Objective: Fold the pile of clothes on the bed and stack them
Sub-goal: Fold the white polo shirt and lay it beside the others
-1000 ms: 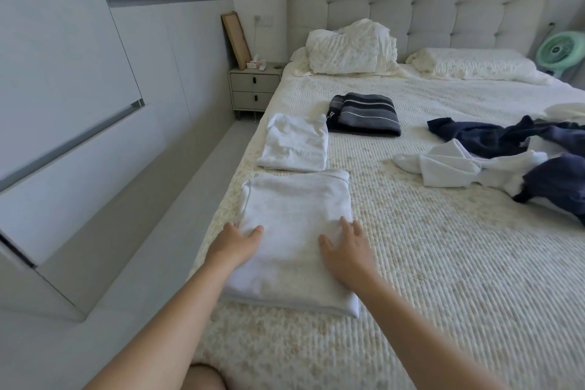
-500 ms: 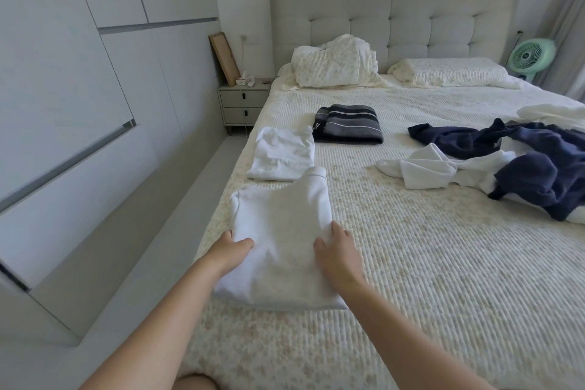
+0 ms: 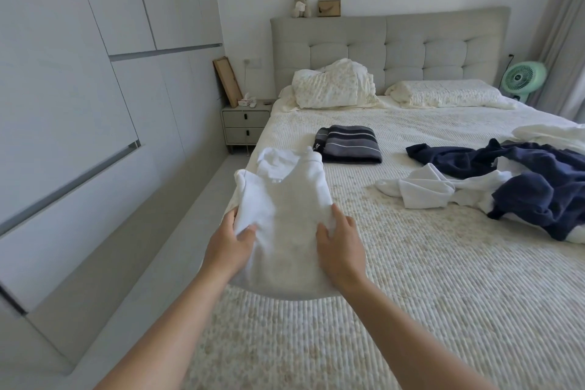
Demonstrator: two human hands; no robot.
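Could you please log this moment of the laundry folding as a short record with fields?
in hand: folded white garment, lifted off the bed
left hand: grips the garment's left edge, thumb on top
right hand: grips its right edge, fingers curled over the cloth
already folded: white piece partly hidden behind the held garment; dark striped piece beyond it
still unfolded: pile of navy and white clothes on the right
likely next step: set the held garment onto the folded white piece
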